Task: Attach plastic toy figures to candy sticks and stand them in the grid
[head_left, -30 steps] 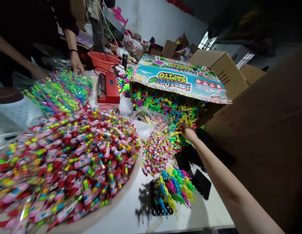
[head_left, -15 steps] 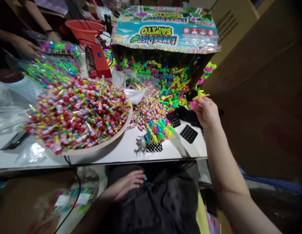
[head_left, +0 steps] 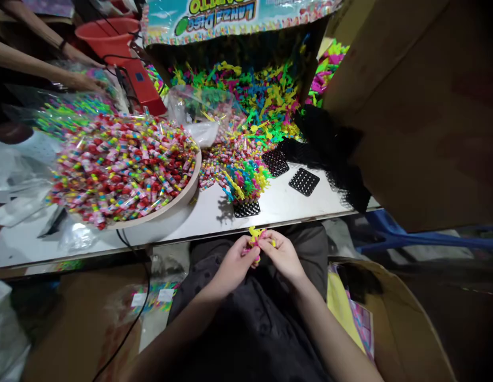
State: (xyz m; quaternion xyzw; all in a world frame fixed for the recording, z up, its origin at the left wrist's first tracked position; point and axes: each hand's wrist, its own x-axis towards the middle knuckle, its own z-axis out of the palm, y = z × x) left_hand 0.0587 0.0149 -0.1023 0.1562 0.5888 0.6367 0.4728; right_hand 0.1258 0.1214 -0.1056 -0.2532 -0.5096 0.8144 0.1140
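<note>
Over my lap, my left hand [head_left: 234, 266] and my right hand [head_left: 283, 253] meet with their fingertips pinched together. Between them are small plastic figures [head_left: 253, 232], yellow and pink; the fingers hide part of these and I cannot tell how many there are. Just beyond my hands, at the table's near edge, a small black perforated tray [head_left: 247, 210] has a cluster of blue, green, yellow and pink figures [head_left: 248, 181] standing upright on it. Two more black perforated trays, one nearer [head_left: 304, 182] and one farther [head_left: 275, 162], lie to its right.
A printed cardboard box [head_left: 238, 21] opens towards me, full of loose coloured figures [head_left: 266, 98]. At left stands a wide basin [head_left: 193, 183] heaped with wrapped candy-like tubes [head_left: 127, 164]. A black netted pile [head_left: 329, 154] lies right. Another person's hands [head_left: 85, 82] work at far left.
My right hand has come down from beside the box to my lap, bringing yellow and pink figures. My left hand has risen from my thigh to meet it. The view has tilted downward.
</note>
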